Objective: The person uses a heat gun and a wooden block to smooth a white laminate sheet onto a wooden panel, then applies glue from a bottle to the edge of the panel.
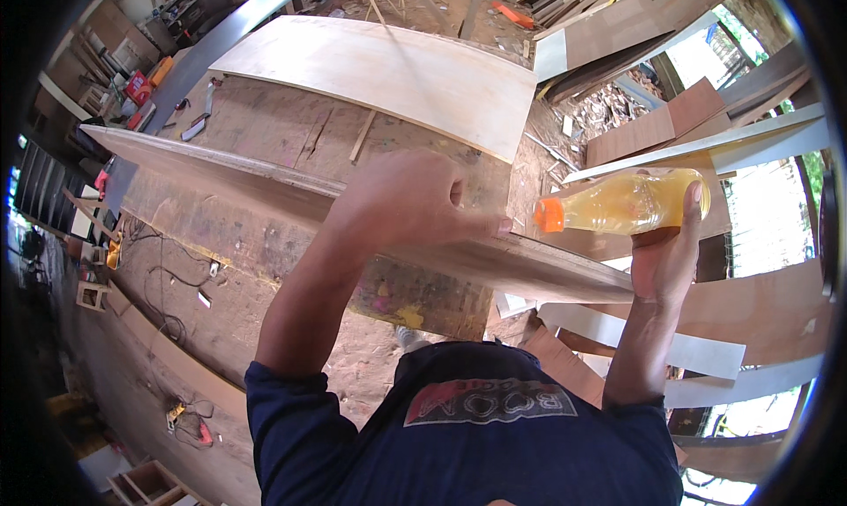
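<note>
A long wooden board stands on its narrow edge across the workbench, its upper edge facing me. Over the middle of that edge is my left hand, closed, with the fingers curled and the thumb stretched to the right along the edge. The inside of this hand is hidden. My right hand is wrapped round a clear plastic bottle with an orange cap and yellowish liquid. The bottle lies nearly level above the board's right end, its cap pointing left toward my left thumb.
A wide pale panel lies on the far side of the workbench, near a hand tool. Wood sheets and offcuts crowd the right. Cables and a corded tool are on the floor at left.
</note>
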The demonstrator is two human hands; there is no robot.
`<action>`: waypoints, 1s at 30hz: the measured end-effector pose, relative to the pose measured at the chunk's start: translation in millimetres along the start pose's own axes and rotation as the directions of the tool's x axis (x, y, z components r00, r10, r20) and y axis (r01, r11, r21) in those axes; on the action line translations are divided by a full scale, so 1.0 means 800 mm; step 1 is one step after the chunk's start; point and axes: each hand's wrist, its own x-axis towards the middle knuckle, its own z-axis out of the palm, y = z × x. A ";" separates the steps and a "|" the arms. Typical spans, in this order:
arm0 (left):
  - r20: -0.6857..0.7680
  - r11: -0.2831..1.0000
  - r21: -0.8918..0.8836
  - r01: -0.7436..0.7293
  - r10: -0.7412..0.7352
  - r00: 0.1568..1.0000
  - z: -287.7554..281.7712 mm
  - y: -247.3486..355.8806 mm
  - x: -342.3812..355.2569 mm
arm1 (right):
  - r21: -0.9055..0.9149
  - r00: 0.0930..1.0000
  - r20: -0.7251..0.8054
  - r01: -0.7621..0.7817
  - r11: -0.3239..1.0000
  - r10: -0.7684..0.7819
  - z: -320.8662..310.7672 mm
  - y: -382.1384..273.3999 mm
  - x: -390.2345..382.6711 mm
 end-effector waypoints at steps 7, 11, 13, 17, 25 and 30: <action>0.041 0.999 0.037 0.007 -0.008 0.999 -0.001 -0.004 0.015 | -0.050 0.999 -0.026 0.042 0.998 -0.043 -0.002 0.003 0.005; 0.110 0.999 0.020 -0.034 0.031 0.993 -0.001 -0.006 0.029 | -0.049 0.998 -0.050 0.024 0.999 -0.026 0.000 0.005 0.007; 0.140 0.999 0.005 -0.054 0.053 0.989 -0.001 -0.005 0.034 | -0.040 0.998 -0.058 0.026 0.999 -0.028 0.003 0.007 0.008; 0.133 0.997 0.013 -0.075 0.073 0.988 -0.002 -0.001 0.033 | -0.031 0.999 -0.038 0.024 0.999 -0.025 0.005 0.008 0.009; 0.085 1.000 0.026 -0.003 0.001 0.996 -0.006 0.006 0.030 | -0.051 0.998 -0.048 0.039 0.998 -0.041 0.013 0.007 0.010; 0.073 1.000 0.003 -0.003 0.003 0.997 -0.010 0.008 0.021 | -0.121 0.995 0.027 0.099 0.988 -0.096 0.015 0.002 0.014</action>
